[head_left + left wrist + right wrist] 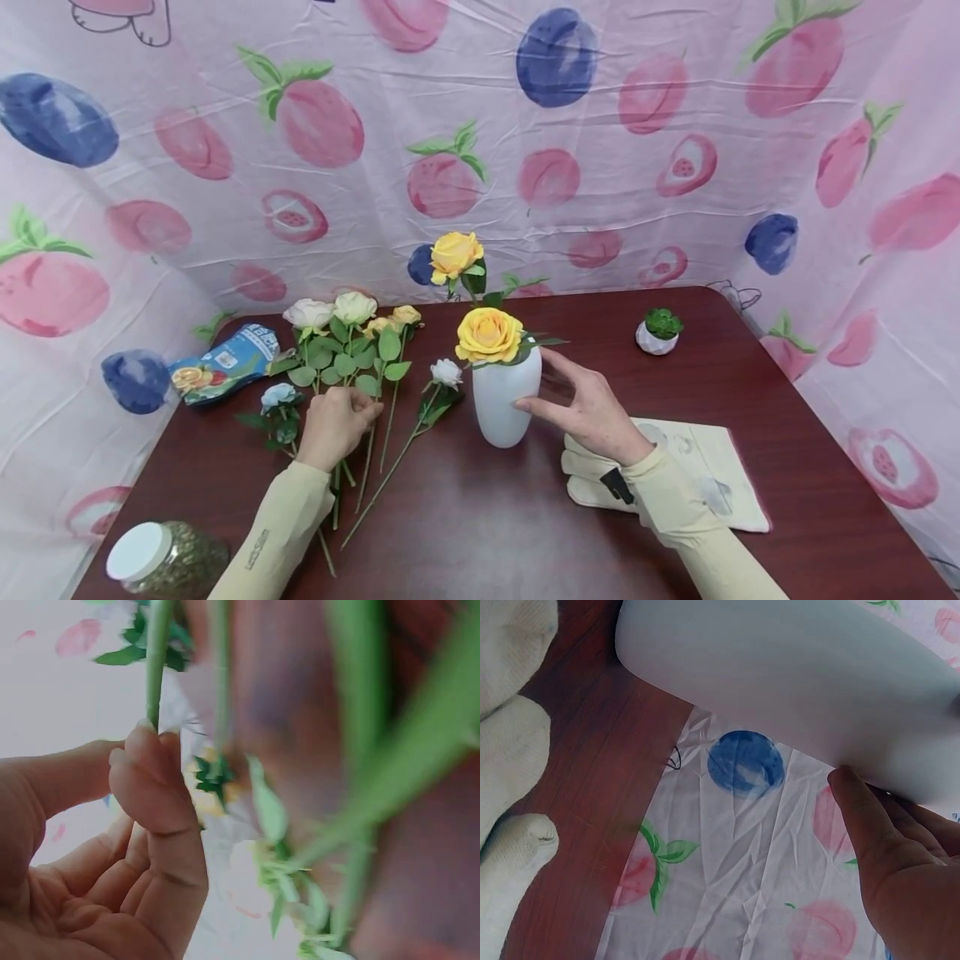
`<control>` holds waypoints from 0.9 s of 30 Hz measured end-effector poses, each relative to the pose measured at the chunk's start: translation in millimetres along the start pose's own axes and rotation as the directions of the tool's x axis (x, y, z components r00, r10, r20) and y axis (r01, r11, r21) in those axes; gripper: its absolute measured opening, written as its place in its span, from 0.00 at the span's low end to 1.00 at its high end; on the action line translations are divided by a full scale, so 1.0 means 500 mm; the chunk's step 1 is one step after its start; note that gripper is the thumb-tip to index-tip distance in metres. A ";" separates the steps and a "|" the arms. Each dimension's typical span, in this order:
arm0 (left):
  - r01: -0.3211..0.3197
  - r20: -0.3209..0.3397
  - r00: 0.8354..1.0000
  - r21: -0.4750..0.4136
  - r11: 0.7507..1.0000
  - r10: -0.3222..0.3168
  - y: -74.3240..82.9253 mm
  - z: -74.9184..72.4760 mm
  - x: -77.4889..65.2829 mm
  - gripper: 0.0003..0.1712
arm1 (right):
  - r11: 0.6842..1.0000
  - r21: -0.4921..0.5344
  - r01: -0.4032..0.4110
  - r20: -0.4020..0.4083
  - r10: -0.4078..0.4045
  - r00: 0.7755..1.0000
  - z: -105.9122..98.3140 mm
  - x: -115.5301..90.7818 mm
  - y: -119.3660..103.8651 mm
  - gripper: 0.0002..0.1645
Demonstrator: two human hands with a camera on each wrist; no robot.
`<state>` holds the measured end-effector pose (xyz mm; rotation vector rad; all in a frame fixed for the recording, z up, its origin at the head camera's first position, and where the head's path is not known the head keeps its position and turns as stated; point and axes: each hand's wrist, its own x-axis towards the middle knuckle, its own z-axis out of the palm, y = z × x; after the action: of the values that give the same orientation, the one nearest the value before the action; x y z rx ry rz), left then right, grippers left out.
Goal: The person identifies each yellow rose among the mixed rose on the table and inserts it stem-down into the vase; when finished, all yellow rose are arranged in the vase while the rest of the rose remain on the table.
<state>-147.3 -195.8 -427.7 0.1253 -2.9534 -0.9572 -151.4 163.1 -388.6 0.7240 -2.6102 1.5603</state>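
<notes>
head: bright, tabletop [480, 508] glare | left wrist: stems [360, 675] blurred | right wrist: dim

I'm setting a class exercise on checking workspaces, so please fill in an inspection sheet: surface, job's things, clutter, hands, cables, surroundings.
Surface: dark reddish-brown table, wood-grained.
Job's things: white vase upright, with two yellow roses; loose flowers lie to its left, white, yellowish and blue.
Clutter: blue packet, white-lidded jar, potted succulent, cream glove.
Hands: left hand pinches a flower stem; right hand holds the vase's side, thumb in front.
Cables: thin dark wire-like loops by the far right corner; purpose unclear.
Surroundings: fruit-print cloth behind and at both sides.
</notes>
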 end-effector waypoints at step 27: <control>-0.456 -0.337 0.888 -0.550 0.700 0.313 0.218 -0.043 -0.056 0.05 | 0.999 0.049 0.024 -0.004 -0.024 1.000 0.002 -0.001 0.001 0.40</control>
<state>-125.6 -118.0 -346.7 -0.3771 -2.1727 -1.6329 -151.1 162.6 -389.3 0.7521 -2.5596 1.6224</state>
